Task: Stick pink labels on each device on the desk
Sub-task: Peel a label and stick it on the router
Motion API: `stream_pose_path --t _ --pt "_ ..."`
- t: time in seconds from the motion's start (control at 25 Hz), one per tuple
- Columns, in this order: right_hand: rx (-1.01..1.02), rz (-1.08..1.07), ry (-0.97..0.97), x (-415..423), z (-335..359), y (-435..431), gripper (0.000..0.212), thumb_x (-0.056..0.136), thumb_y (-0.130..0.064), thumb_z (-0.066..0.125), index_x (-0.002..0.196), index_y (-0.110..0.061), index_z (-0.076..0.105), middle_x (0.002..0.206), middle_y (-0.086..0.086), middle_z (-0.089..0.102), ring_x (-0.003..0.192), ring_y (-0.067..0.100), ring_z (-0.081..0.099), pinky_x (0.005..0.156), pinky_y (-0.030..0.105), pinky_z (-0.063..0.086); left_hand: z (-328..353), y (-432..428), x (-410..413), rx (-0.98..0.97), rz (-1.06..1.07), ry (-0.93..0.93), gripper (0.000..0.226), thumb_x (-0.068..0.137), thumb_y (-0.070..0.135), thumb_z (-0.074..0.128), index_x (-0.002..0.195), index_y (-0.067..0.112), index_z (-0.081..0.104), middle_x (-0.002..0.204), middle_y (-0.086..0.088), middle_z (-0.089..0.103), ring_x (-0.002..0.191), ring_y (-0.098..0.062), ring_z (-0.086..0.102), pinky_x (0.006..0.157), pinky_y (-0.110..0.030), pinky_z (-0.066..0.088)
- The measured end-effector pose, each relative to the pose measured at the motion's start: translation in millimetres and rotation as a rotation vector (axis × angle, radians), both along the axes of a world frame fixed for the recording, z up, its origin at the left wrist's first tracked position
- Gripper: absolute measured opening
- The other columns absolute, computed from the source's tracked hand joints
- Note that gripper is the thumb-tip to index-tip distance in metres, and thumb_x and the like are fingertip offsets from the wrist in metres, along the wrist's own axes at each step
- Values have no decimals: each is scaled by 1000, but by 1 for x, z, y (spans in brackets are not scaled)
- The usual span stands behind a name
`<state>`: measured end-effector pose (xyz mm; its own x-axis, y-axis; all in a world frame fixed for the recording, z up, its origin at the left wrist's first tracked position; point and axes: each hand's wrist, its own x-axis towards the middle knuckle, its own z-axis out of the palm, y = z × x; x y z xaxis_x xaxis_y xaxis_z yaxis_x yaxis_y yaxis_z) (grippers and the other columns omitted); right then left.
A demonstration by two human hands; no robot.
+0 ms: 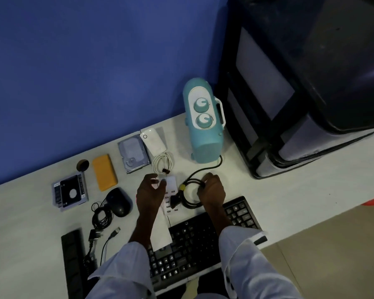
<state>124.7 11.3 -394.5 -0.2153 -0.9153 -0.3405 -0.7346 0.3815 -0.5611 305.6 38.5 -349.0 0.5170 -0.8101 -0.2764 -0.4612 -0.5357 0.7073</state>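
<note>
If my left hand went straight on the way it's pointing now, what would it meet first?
Probably the coiled white cable lying just beyond the left hand, toward the blue wall. Depth is unclear, so the hand might pass above the cable.

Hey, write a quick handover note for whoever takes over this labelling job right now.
Left hand: pinches the white label strip above the white USB charger.
Right hand: grips the black cable coil beside the charger.
Done: no pink label shows on any device, though the light is dim.
To do: charger, teal device, hard drive, white power bank, orange power bank, mouse, keyboard.
</note>
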Motion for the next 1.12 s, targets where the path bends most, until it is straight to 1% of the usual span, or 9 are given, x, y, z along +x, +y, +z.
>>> stream_pose_path --t 0.08,0.2,0.32,0.52,0.64,0.8,0.88,1.0,1.12 --pt "-15 -18 53 -7 3 -3 14 82 -12 58 96 -13 61 101 11 61 93 34 65 72 38 52 -9 23 11 18 21 8 31 76 43 69 100 25 61 88 2 71 73 -24 70 65 -39 57" --pt "-43 -112 34 -23 4 -6 11 79 -11 62 88 -16 64 97 10 64 94 35 64 67 35 48 -15 45 21 34 93 -57 25 77 25 74 100 20 63 89 1 69 82 -21 67 63 -26 44" --pt "-44 -143 19 -30 -1 -5 13 76 -12 67 87 -18 66 95 9 65 93 35 65 65 35 49 -23 60 37 31 107 -152 30 75 20 76 101 13 64 93 -4 68 87 -25 65 67 -26 41" --pt "-163 -145 -27 -5 3 3 42 63 -1 62 102 -14 62 103 10 60 97 34 58 71 36 48 -33 64 57 44 -42 -261 46 74 20 76 116 8 62 110 -15 65 96 -33 65 73 -35 51" --pt "-288 -8 -140 33 15 16 40 68 -7 63 106 -18 58 99 4 59 88 25 59 71 34 49 -39 56 66 5 -215 -291 61 74 17 79 127 1 54 123 -19 60 104 -36 63 81 -36 51" --pt "-226 314 -289 98 23 44 27 79 -11 60 104 -20 62 92 -4 65 78 9 60 72 28 52 -44 44 75 83 -289 -271 77 74 21 79 139 0 44 138 -19 48 115 -37 57 88 -39 49" --pt "-186 426 -346 125 16 60 29 80 -11 59 108 -18 63 99 -3 68 89 14 64 80 32 55 -45 41 79 89 -292 -272 75 75 24 79 138 2 45 135 -18 49 109 -37 60 83 -40 50" --pt "-131 463 -343 145 6 75 37 79 -10 57 115 -14 62 112 3 67 107 22 63 90 39 54 -48 38 85 117 -323 -252 69 77 26 74 137 6 47 130 -16 51 105 -36 62 83 -40 49" --pt "-123 449 -293 148 -2 79 34 77 -4 59 109 -14 60 108 5 65 102 24 62 85 44 55 -51 37 88 110 -274 -161 66 73 27 79 131 10 53 119 -13 62 102 -31 64 85 -39 52"
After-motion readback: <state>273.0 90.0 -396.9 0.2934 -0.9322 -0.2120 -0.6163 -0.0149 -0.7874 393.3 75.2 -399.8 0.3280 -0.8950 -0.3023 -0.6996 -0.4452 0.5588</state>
